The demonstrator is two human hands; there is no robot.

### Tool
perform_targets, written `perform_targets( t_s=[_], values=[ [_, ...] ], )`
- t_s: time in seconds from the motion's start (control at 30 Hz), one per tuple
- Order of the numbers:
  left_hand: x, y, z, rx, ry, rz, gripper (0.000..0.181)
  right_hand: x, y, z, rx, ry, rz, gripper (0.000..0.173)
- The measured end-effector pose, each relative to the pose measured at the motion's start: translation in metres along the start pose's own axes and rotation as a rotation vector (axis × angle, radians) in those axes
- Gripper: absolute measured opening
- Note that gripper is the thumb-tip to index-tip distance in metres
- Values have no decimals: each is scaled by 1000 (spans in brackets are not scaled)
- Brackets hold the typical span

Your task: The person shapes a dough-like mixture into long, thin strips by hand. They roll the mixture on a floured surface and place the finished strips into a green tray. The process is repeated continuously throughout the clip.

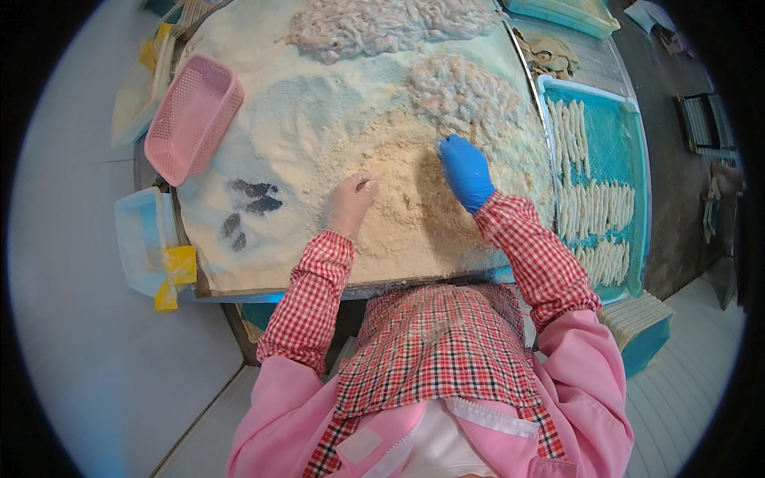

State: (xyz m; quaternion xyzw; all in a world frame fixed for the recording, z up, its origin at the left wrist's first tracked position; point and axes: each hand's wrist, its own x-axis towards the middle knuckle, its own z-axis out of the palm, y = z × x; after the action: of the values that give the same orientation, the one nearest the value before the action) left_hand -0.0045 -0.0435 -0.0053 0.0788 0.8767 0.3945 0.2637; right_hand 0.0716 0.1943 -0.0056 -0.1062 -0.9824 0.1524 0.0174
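Observation:
My left hand (351, 202), in a thin see-through glove, hovers over or rests on the pale flour-like coating (382, 239). Its fingers are curled in, thumb towards the fingertips, and whether anything small is between them cannot be seen. My right hand (464, 170) wears a blue glove and is bent at the near edge of a pile of raw, pale strips of meat or seafood (460, 89). The back of that hand hides its fingertips and anything in them. Farther off lies a larger heap of similar wet strips (382, 27).
A pink perforated basket (194, 119) stands at the left edge. To the right, a teal mesh tray (615, 131) carries rows of coated strips (597, 209). A cloth (547, 54) lies behind it. A clear plastic bin (137, 233) hangs beside the table, near yellow tape (179, 264).

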Motion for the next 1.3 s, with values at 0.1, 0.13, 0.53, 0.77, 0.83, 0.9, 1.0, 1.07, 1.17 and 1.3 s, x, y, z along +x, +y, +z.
perform_targets(
  t_s=[0.1,0.13,0.53,0.77,0.83,0.9,1.0,1.07,1.17,1.3],
  values=[
    [-1,12,0,-304,-128,-134,32,15,-8,27,-128,-82,16,8],
    [-5,15,-3,-366,-161,-155,32,16,-10,25,-134,-116,24,8],
    [-62,59,21,-286,66,224,20,-53,-19,14,2516,-307,707,35],
    [-77,60,55,-131,69,271,25,-68,-37,23,2531,-109,612,38],
    [-64,61,55,83,283,512,34,-75,-54,3,2315,-135,585,42],
    [-64,66,63,86,330,652,42,-88,-65,6,2146,-66,491,44],
    [-98,89,107,-298,54,716,50,-97,-58,42,1973,71,295,49],
    [-87,88,101,-93,2,854,49,-108,-57,28,2047,103,506,50],
    [-67,87,100,80,15,779,48,-121,-53,13,2041,82,639,52],
    [-80,105,127,-135,2,827,47,-137,-12,52,1944,22,517,58]
  ],
)
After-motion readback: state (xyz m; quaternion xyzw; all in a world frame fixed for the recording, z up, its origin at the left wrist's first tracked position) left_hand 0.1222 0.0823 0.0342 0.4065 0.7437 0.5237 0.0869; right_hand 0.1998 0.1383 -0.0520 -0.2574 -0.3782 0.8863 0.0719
